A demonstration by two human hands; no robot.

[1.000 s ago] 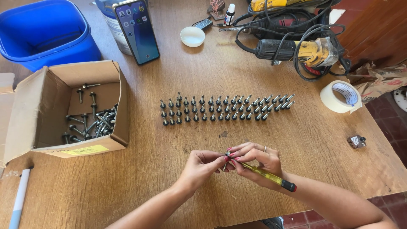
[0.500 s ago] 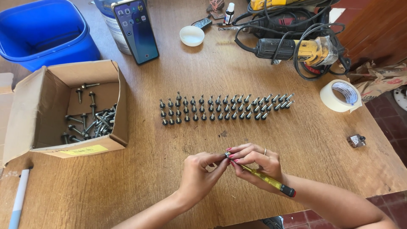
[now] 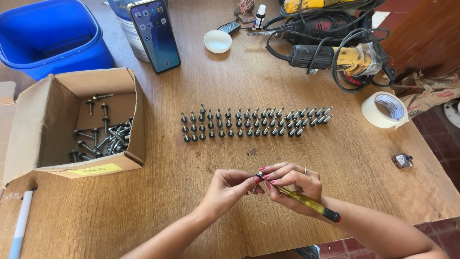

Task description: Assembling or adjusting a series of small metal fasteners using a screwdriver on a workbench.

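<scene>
My left hand (image 3: 225,189) pinches a small dark screw (image 3: 258,175) at its fingertips. My right hand (image 3: 292,184) meets it there and grips a slim yellow tool with a black end (image 3: 311,205), its tip at the screw. Both hands hover over the wooden table (image 3: 201,211) near its front edge. Just beyond them, several dark screws stand upright in three rows (image 3: 254,122).
An open cardboard box (image 3: 72,163) holding several loose screws sits at the left, a blue tub (image 3: 48,38) behind it. A phone (image 3: 155,33) leans upright at the back. Power tools with tangled cables (image 3: 335,52), a tape roll (image 3: 385,109), a white cap (image 3: 217,41) and a pen (image 3: 19,228) lie around.
Both hands have stayed together over the same spot, with only slight finger movement around the screw. The rows of screws are unchanged.
</scene>
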